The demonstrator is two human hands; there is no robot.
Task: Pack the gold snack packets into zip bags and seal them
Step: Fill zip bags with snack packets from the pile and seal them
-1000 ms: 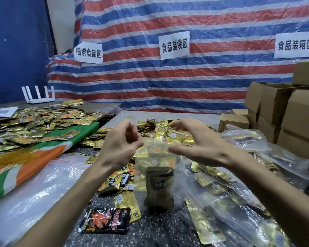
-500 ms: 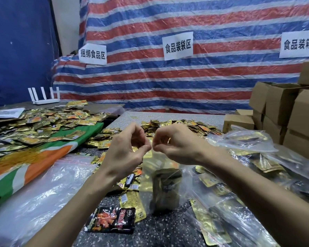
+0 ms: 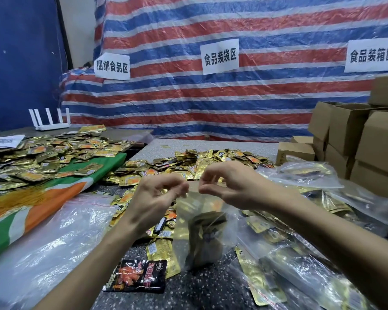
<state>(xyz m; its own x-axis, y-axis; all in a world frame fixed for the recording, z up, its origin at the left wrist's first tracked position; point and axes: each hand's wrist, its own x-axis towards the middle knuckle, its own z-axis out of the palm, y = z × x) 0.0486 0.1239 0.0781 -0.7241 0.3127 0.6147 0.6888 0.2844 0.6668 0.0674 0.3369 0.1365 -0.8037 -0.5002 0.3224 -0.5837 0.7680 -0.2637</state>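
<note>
A: Two hands on one zip bag (image 3: 202,220). Left hand (image 3: 159,198) and right hand (image 3: 233,189) each pinch its top edge, thumb against forefinger, with the pinch points close together. The other fingers (image 3: 215,172) are loosely curled.
B: Where's the load?
A: Gold snack packets (image 3: 207,233) sit low in the bag. It hangs upright, bottom at or just above the counter (image 3: 188,294), can't tell which. Loose pile (image 3: 199,159) behind the hands, filled bags (image 3: 300,175) to the right.
B: Seal step?
A: Looks like it. Can't tell how much of the zip track is mated, the plastic's clear and blurred.
B: How to do it right?
A: Anchor one end with the left pinch and run the right pinch along the track to the far corner with firm, even pressure. Packets must sit well below the track. Push air out before the last bit, then re-pinch the full length.
B: Risk?
A: Skewed track halves pop open. Hold the top edge taut.
</note>
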